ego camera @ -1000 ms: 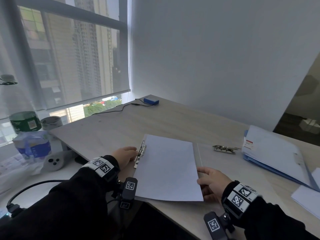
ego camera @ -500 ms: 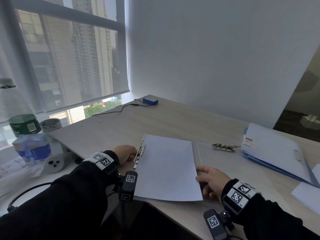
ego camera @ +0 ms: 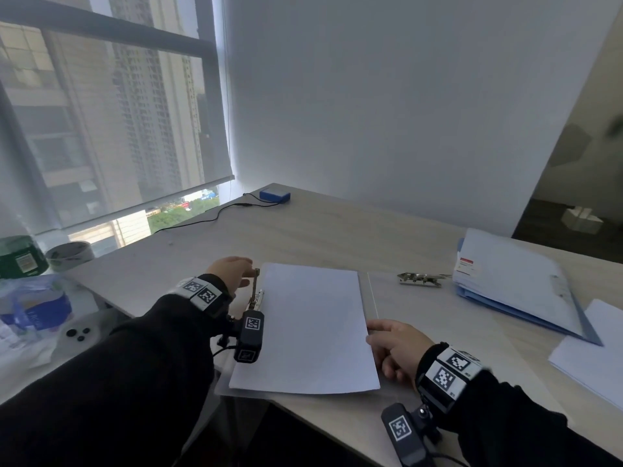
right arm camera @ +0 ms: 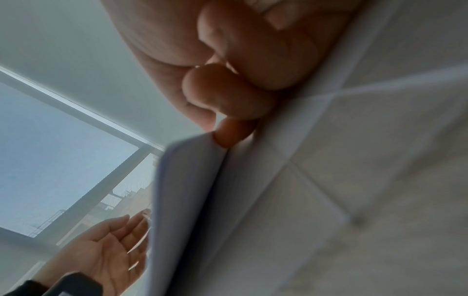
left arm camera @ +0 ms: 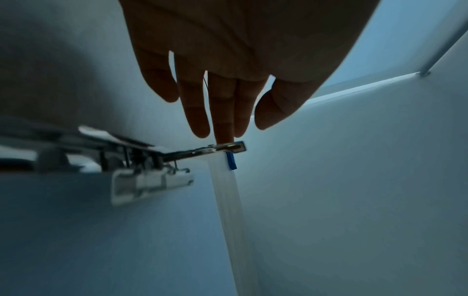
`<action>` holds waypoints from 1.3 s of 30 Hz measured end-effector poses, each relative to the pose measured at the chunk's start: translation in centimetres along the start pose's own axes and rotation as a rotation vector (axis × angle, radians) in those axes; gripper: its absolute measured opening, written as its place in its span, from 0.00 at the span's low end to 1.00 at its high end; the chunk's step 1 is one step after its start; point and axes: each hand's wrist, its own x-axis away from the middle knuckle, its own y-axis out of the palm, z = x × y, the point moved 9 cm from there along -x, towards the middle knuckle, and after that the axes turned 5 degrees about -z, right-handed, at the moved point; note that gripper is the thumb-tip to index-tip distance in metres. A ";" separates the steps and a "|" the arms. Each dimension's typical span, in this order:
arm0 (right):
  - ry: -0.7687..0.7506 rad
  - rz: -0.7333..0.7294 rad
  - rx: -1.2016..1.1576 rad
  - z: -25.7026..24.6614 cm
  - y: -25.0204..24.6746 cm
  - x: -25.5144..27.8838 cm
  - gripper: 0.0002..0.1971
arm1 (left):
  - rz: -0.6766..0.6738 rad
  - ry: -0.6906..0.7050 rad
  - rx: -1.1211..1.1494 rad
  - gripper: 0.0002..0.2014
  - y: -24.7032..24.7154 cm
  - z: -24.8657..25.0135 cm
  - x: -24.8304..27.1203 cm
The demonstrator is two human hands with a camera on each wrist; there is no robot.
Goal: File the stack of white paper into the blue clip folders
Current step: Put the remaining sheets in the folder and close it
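Note:
An open clip folder (ego camera: 421, 315) lies flat on the desk with the white paper stack (ego camera: 310, 328) on its left half. Along the stack's left edge sits the metal clip, its lever (ego camera: 255, 281) raised. My left hand (ego camera: 247, 274) is at the lever tip; the left wrist view shows straight fingers (left arm camera: 222, 124), one fingertip touching the lever end (left arm camera: 229, 147). My right hand (ego camera: 387, 342) rests on the folder at the stack's right edge. In the right wrist view its curled fingers (right arm camera: 240, 100) grip that edge of the paper (right arm camera: 187, 200).
A second blue folder (ego camera: 512, 281) topped with paper lies at the right, with a loose metal clip (ego camera: 419, 279) beside it and loose white sheets (ego camera: 593, 352) nearer. A blue box (ego camera: 274, 195) with a cable sits at the far corner. Bottles and tape (ego camera: 69, 254) stand left.
My left hand has moved up from beside the flat clip and the lever now stands raised at its fingertips. My right hand has stayed at the paper's right edge.

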 end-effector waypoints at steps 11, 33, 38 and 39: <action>0.012 0.045 -0.015 0.4 -0.5 -0.3 0.17 | -0.040 -0.020 -0.008 0.02 -1.7 -4.8 1.9; 0.023 0.034 -0.037 0.5 -0.4 -0.4 0.17 | -0.091 -0.013 -0.702 0.11 -0.4 -4.7 1.1; 0.022 0.044 -0.034 0.6 -0.5 -0.4 0.19 | -0.120 -0.035 -0.682 0.11 -0.6 -5.0 1.0; 0.023 0.047 -0.035 0.6 -0.4 -0.4 0.19 | -0.127 -0.044 -0.654 0.12 -0.7 -5.1 1.0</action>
